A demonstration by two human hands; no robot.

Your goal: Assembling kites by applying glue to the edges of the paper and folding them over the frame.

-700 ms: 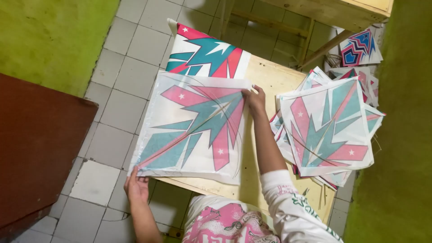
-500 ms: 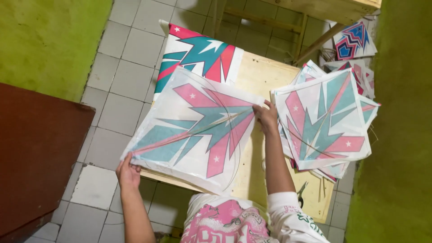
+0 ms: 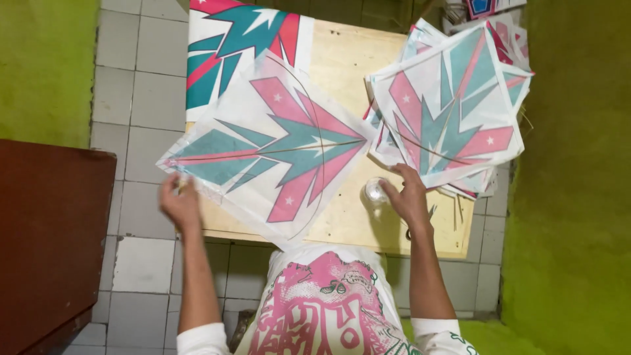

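Observation:
A white paper kite (image 3: 276,144) with a pink and teal starburst print lies across the wooden table (image 3: 348,59), its left tip hanging past the edge. My left hand (image 3: 181,202) pinches that left tip. My right hand (image 3: 409,196) is off the kite, at the table's near right. Its thumb and fingertips touch a small clear round container (image 3: 375,190), but I cannot see whether they grip it. A stack of several matching kites (image 3: 453,112) sits just beyond my right hand.
A printed teal and red sheet (image 3: 240,39) lies at the table's far left. Thin sticks (image 3: 457,210) lie under the stack's near edge. A dark brown cabinet (image 3: 46,243) stands at the left, grey floor tiles (image 3: 141,85) beside it, and green walls (image 3: 572,197) on both sides.
The kite has turned and slid left, so its tip points left. My right hand let go of its right corner and dropped to the small round container.

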